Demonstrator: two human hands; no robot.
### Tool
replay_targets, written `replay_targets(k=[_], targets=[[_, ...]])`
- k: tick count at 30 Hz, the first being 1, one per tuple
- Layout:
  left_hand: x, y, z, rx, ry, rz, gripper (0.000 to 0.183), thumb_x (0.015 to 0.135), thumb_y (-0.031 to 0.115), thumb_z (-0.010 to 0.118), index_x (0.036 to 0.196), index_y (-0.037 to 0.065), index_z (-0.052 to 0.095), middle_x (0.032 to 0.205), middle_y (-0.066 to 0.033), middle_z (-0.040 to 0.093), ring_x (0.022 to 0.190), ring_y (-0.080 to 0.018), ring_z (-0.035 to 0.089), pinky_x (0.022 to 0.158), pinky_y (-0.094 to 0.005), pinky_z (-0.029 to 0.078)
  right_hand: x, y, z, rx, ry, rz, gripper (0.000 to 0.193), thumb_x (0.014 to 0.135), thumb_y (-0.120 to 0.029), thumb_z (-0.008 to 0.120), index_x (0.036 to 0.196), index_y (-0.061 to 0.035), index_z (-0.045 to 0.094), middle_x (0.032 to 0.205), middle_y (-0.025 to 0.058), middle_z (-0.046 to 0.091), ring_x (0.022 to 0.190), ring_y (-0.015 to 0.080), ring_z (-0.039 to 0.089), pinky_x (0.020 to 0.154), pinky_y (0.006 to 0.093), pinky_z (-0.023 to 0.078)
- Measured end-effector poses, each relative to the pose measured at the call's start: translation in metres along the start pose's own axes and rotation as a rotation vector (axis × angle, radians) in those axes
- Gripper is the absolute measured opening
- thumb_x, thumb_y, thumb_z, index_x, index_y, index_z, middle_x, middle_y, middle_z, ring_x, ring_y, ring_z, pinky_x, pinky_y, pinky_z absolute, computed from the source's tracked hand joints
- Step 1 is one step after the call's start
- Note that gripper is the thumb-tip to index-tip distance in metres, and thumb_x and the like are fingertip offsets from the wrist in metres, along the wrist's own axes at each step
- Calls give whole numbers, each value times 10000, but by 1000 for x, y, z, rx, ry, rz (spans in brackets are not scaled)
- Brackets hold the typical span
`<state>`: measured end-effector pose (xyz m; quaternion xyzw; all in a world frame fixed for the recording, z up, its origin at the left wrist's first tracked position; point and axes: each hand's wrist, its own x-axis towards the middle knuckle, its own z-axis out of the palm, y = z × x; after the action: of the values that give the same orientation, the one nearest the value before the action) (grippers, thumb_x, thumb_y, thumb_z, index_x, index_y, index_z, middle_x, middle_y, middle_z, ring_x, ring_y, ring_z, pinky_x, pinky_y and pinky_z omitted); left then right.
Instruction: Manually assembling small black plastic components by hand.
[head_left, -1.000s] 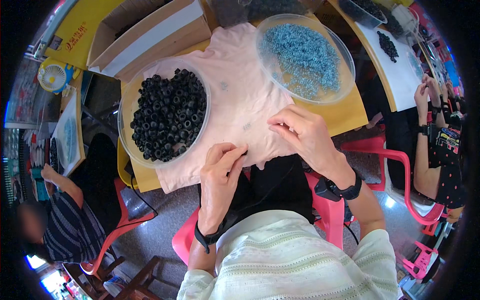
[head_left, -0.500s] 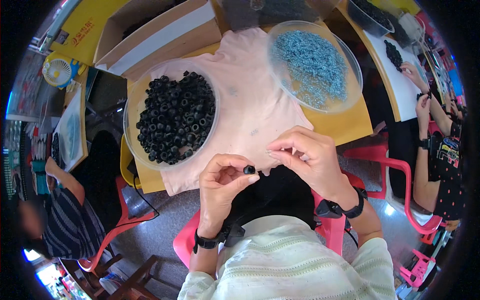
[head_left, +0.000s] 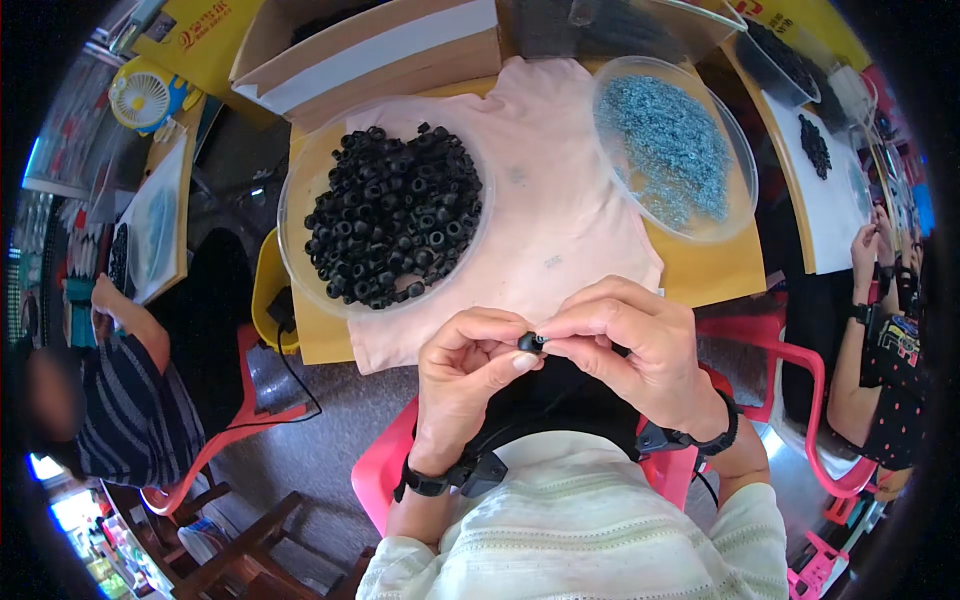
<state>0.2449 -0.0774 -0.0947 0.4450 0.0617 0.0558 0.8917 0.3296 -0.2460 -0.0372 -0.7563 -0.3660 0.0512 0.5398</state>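
My left hand (head_left: 455,385) pinches a small round black hollow part (head_left: 527,342) between thumb and fingertips, just past the table's near edge. My right hand (head_left: 645,350) meets it from the right, thumb and forefinger closed on a tiny shiny piece (head_left: 540,340) at the black part's opening. Whether the tiny piece sits inside or only touches the opening is too small to tell. Beyond my left hand, many similar black parts (head_left: 395,215) fill a clear round tray (head_left: 283,250). Small pale-blue pieces (head_left: 665,140) lie in another clear round tray (head_left: 752,200) at the far right.
A pink cloth (head_left: 555,150) covers the middle of the yellow table (head_left: 715,275), with a few tiny pieces (head_left: 552,262) on it. A cardboard box (head_left: 400,50) stands behind. Co-workers sit at both sides, one in a striped shirt (head_left: 140,430) at the left.
My hands have come together, bringing the tiny piece to the black part. The black part has moved slightly right, and the whole view has shifted a little.
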Motion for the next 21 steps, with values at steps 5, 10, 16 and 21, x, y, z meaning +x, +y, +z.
replay_targets(k=[5, 10, 16, 21], targets=[[-2, 4, -1, -5, 55, -131, 290, 834, -96, 697, 1111, -44, 625, 1004, -95, 661, 906, -163, 673, 841, -286, 567, 2, -1, 6, -86, -3, -84, 228, 751, 23, 770, 962, -30, 702, 882, 89, 673, 745, 199, 667, 609, 290, 547], [-3, -1, -14, -94, 16, -174, 264, 855, -37, 696, 1110, -28, 627, 1021, -101, 669, 888, -163, 674, 806, -281, 572, 4, 4, 12, -204, -29, -188, 280, 736, -23, 783, 1006, -56, 717, 896, 61, 672, 748, 188, 653, 587, 290, 534], [0, -3, -22, -294, 45, -236, 211, 885, 51, 679, 1080, -1, 617, 1027, -95, 660, 833, -153, 662, 711, -269, 566, 7, 6, 28, -325, -52, -249, 406, 731, -65, 791, 1130, -92, 719, 948, 37, 671, 743, 179, 626, 568, 292, 523], [0, -3, -43, -349, 11, -185, 249, 840, 119, 742, 1028, 16, 616, 938, -87, 646, 708, -157, 647, 638, -261, 554, 35, 4, 32, -257, -153, -207, 324, 745, -79, 771, 1065, -74, 718, 961, 62, 663, 732, 219, 618, 607, 310, 527]])
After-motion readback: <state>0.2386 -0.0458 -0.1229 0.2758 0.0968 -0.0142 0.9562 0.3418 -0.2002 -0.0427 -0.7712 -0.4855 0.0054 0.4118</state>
